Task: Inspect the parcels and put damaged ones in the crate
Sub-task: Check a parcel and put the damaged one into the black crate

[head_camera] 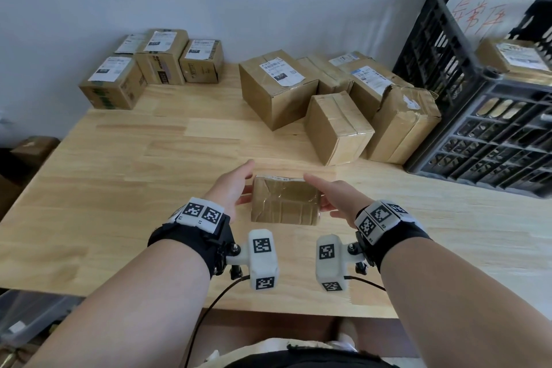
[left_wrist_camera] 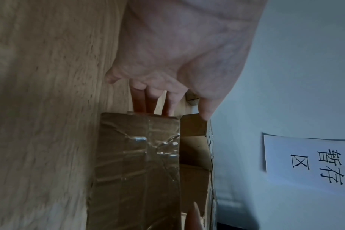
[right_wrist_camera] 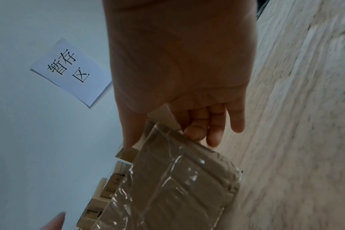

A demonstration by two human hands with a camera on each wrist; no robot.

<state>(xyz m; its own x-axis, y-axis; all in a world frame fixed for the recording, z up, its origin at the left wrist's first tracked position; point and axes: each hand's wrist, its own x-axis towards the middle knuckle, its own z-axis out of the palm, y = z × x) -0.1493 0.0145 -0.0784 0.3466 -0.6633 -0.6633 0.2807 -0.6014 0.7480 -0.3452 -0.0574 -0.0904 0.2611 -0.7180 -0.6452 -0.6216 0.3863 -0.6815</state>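
Between left hand (head_camera: pixel 230 188) and right hand (head_camera: pixel 334 193): taped parcel (head_camera: pixel 285 203), underside hidden.

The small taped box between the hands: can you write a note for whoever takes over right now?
Left hand: straight fingers against the left end of the small brown tape-wrapped parcel.
Right hand: fingers curled on its right end.
It is over the near part of the light wooden table.
Black plastic lattice crate, at right, already has one labelled cardboard parcel.
To do: judge this one, then the brown cardboard pile mid-table; the crumpled parcel beside the crate looks damaged.
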